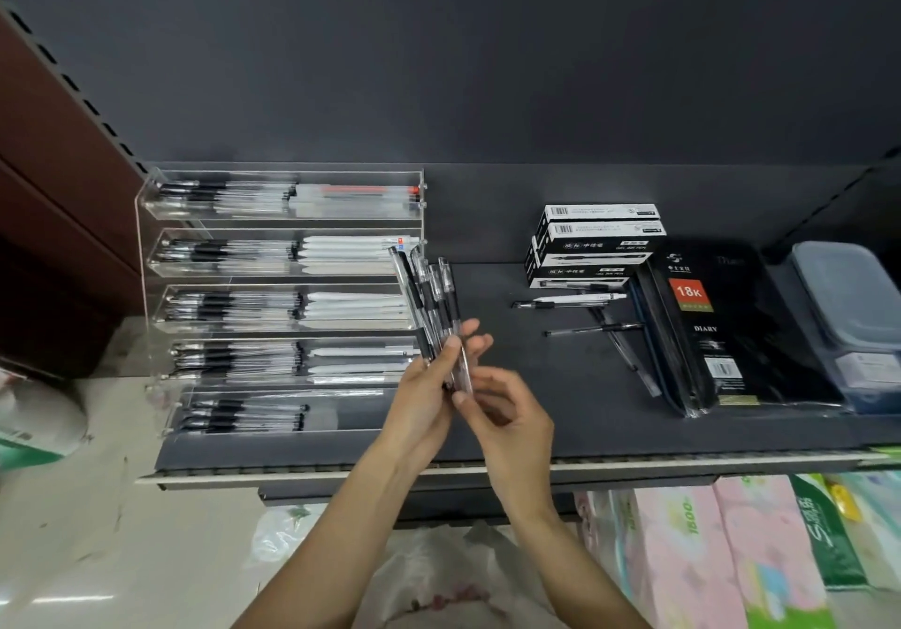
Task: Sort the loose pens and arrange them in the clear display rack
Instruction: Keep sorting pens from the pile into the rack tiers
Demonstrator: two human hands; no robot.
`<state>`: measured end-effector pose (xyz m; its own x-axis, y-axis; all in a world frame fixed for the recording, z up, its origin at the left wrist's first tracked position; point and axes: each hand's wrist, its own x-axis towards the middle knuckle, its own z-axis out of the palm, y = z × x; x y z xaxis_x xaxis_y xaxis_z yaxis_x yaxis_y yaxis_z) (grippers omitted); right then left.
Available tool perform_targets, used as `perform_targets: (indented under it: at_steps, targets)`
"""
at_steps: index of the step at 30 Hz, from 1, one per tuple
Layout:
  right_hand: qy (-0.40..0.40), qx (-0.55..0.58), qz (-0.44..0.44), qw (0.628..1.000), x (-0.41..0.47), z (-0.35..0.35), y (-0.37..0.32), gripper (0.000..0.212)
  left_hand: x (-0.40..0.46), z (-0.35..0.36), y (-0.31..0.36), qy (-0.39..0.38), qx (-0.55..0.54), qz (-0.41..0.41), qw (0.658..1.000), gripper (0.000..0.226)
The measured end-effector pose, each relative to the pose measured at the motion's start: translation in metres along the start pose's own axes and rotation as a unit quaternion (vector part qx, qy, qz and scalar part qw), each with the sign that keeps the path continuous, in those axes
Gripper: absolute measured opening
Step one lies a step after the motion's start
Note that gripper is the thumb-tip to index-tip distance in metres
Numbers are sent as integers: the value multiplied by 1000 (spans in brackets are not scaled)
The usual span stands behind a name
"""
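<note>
A clear tiered display rack stands at the left of the dark shelf, its tiers filled with clear black-grip pens and white pens. My left hand grips a fanned bunch of several clear pens just right of the rack, tips pointing up and away. My right hand is right beside it, thumb and fingers touching the lower ends of the bunch. Loose pens lie on the shelf further right, in front of the pen boxes.
Stacked black-and-white pen boxes sit at the back right. Wrapped black diaries and a grey plastic box lie to the right. The shelf's front edge runs below my hands; tissue packs are underneath.
</note>
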<state>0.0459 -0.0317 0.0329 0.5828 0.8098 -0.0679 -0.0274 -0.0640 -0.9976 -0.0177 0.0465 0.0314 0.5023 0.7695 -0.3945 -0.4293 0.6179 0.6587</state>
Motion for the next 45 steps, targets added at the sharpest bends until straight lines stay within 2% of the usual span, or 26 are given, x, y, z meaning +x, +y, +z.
perform_targets:
  at_steps: [5, 8, 12, 14, 16, 18, 20, 23, 27, 31, 34, 35, 37, 40, 42, 45]
  targets:
    - [32, 2, 3, 999, 2, -4, 3, 16, -6, 3, -7, -31, 56, 11, 998, 27]
    - [-11, -34, 10, 999, 6, -16, 4, 11, -6, 0, -11, -15, 119, 27, 992, 25]
    - [23, -162, -98, 982, 23, -40, -10, 8, -1, -12, -16, 52, 222, 38, 973, 23]
    - [12, -183, -100, 978, 38, -44, -23, 14, -4, -19, -17, 60, 357, 56, 931, 22]
    - [-38, -188, -55, 980, 51, -40, -34, 24, -8, -26, -16, 38, 518, 113, 847, 13]
    - [-62, -182, -33, 981, 60, -34, -39, 28, -12, -27, -15, 11, 613, 152, 775, 13]
    - [-52, -197, -51, 978, 65, -30, -39, 23, -14, -27, -15, -1, 635, 158, 756, 18]
    - [-41, -233, -81, 968, 67, -31, -38, 17, -15, -28, -16, -9, 633, 155, 758, 17]
    - [-35, -248, -113, 962, 65, -35, -44, 26, -12, -28, -17, -24, 610, 130, 781, 14]
    - [-25, -264, -134, 955, 63, -38, -49, 14, -9, -24, -16, -58, 577, 82, 810, 16]
    - [19, -257, -160, 953, 74, -51, -65, 5, -8, -37, -13, -85, 573, 44, 814, 17]
    - [45, -224, -157, 961, 79, -59, -74, 7, -10, -43, -13, -81, 549, 24, 831, 18]
    - [82, -134, -153, 976, 88, -76, -90, 12, -15, -48, -14, -63, 447, -18, 892, 22]
    - [99, -49, -148, 983, 86, -85, -88, 10, -16, -35, -16, -41, 292, -23, 955, 23]
    - [112, -8, -111, 988, 74, -72, -68, 13, -13, -18, -16, -31, 185, -12, 982, 23]
    - [140, 46, -47, 988, 51, -46, -34, 21, -8, 5, -16, -17, 50, -4, 999, 25]
